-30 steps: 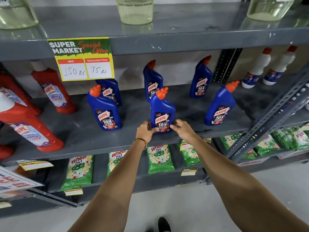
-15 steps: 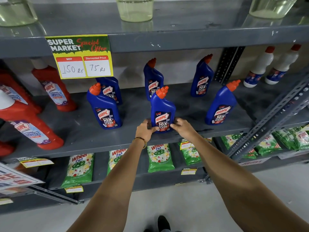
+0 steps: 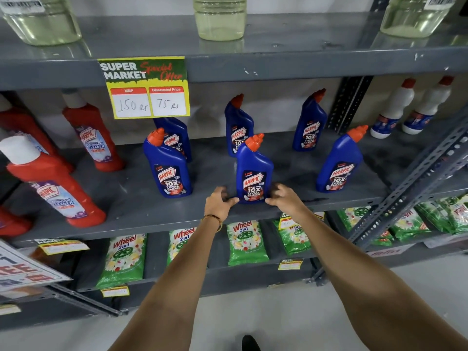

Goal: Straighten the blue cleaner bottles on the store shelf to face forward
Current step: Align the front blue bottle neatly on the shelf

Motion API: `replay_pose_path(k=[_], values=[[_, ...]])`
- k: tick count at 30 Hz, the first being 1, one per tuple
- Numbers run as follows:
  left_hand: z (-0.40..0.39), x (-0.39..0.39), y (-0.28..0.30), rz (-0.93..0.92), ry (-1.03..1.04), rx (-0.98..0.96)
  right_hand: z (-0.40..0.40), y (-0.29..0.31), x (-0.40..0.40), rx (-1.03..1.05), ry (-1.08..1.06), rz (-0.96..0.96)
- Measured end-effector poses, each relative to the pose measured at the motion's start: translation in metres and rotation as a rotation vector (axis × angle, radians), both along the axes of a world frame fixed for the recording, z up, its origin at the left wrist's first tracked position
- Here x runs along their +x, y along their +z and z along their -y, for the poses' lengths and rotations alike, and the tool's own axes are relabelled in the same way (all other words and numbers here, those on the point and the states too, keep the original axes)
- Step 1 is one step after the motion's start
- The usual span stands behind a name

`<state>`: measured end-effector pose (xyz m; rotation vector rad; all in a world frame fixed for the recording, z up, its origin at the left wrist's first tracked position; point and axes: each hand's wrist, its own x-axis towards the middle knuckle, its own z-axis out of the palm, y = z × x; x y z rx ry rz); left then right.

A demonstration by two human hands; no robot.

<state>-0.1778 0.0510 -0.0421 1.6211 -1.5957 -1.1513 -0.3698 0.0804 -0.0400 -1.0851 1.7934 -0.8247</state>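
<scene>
Several blue cleaner bottles with orange caps stand on the grey middle shelf (image 3: 162,214). The front middle bottle (image 3: 254,171) is upright, its label facing me. My left hand (image 3: 219,202) touches its lower left edge with fingertips, and my right hand (image 3: 282,196) presses its lower right side. Another blue bottle (image 3: 167,168) stands front left with one (image 3: 178,138) close behind it. A front right bottle (image 3: 339,160) is turned a little leftward. Two more, a back middle bottle (image 3: 238,125) and a back right bottle (image 3: 310,125), stand at the rear.
Red cleaner bottles (image 3: 93,138) fill the shelf's left part; white bottles (image 3: 395,110) stand far right. A yellow price sign (image 3: 144,87) hangs from the upper shelf, which carries clear bottles (image 3: 220,16). Green detergent packets (image 3: 247,241) lie below. A slanted metal post (image 3: 410,193) crosses on the right.
Both hands stay at the base of the front middle bottle. My left hand has eased slightly leftward, so only fingertips touch it. The bottle's label faces me as before.
</scene>
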Motion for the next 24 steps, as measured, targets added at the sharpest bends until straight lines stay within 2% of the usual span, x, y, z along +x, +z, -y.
replay_pose_path(k=[7, 12, 17, 24], values=[[-0.003, 0.067, 0.0, 0.021, -0.035, 0.016, -0.016, -0.005, 0.04, -0.068, -0.304, -0.143], [-0.004, 0.133, -0.003, 0.056, -0.028, 0.005, -0.026, -0.008, 0.1, -0.106, -0.421, -0.185], [0.004, 0.176, -0.003, 0.042, 0.044, 0.027, -0.021, -0.009, 0.158, -0.093, -0.278, -0.166], [0.018, 0.192, -0.003, 0.001, 0.106, 0.053, 0.012, -0.002, 0.199, -0.108, -0.125, -0.084]])
